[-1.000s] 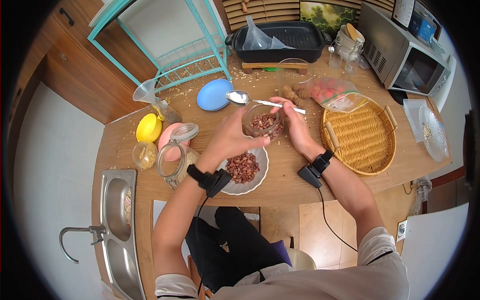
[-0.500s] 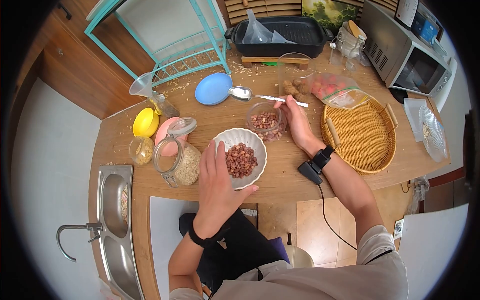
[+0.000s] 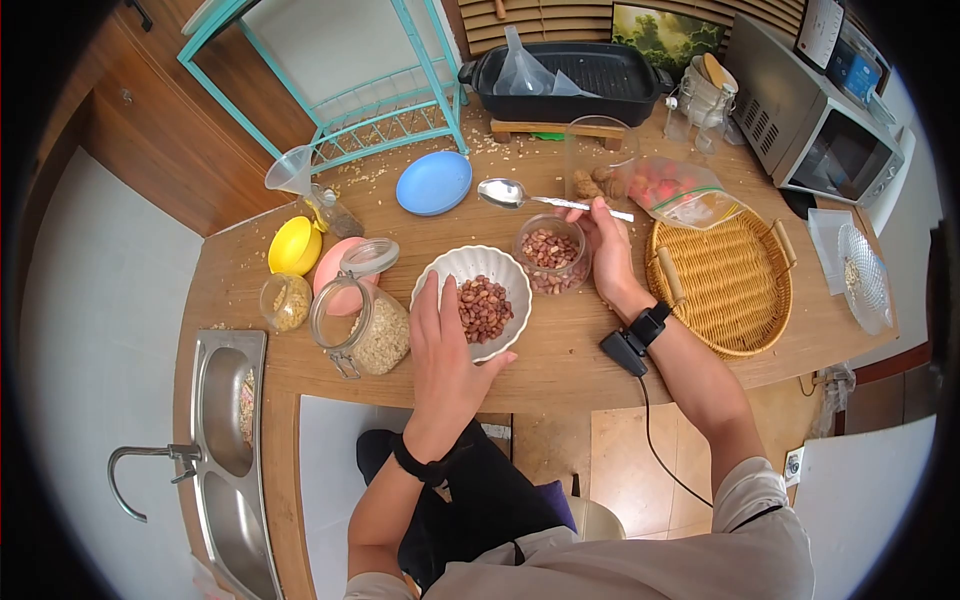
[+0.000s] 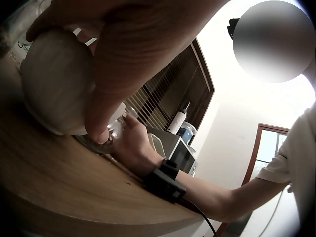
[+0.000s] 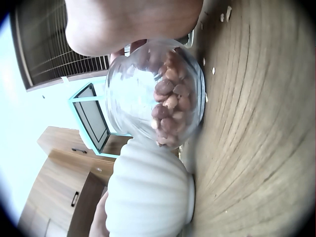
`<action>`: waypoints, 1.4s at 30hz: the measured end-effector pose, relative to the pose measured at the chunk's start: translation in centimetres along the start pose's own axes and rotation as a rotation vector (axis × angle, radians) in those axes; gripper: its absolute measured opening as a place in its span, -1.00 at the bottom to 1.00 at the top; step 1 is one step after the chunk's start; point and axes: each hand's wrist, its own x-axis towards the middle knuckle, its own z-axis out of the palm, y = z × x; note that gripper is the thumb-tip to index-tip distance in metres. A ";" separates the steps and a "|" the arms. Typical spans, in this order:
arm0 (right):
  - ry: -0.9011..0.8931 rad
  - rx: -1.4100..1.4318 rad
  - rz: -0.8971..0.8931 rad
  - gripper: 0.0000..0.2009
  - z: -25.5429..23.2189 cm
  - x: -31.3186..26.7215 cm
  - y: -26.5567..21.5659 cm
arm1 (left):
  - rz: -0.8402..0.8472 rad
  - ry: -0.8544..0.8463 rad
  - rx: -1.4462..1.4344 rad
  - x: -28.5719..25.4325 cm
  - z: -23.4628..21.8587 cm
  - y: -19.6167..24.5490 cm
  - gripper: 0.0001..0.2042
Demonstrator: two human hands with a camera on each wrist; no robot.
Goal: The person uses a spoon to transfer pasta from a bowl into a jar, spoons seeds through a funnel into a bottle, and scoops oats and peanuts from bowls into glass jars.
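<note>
My left hand [image 3: 445, 355] grips a white fluted bowl [image 3: 448, 264], fingers over its left rim and thumb at the near side. Red-skinned peanuts [image 3: 487, 308] lie in that bowl. To its right stands a small round glass jar [image 5: 133, 98], partly filled with more peanuts. Beside this jar, my right hand [image 3: 612, 262] holds a metal spoon [image 3: 502, 192] by its handle, with the empty spoon head pointing left above the jar's far side. In the right wrist view, the bowl and jar stand close together on the wooden table [image 5: 252, 123].
An open clip-lid jar of oats [image 3: 382, 338] stands left of the bowl. Further left are a yellow bowl [image 3: 294, 246] and a jar of yellow bits [image 3: 290, 303]. A blue plate [image 3: 434, 183] lies behind. On the right sit a wicker tray [image 3: 720, 285] and a zip bag [image 3: 690, 195].
My left hand left the glass jar's side and took hold of the white bowl, which has shifted slightly left and away from me. The right hand keeps the spoon; the jar sits slightly further right.
</note>
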 end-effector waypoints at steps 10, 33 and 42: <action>0.124 -0.025 0.085 -0.48 -0.7 0.0 0.5 | 0.008 0.055 0.001 2.0 0.7 -1.7 0.00; -0.117 0.110 0.111 -0.52 -0.2 -0.4 0.4 | 0.110 0.051 -0.142 8.8 2.1 -3.7 -0.22; -0.138 0.126 0.114 -0.54 0.0 -0.5 0.2 | -0.498 0.272 -0.730 7.3 5.0 -5.9 -0.43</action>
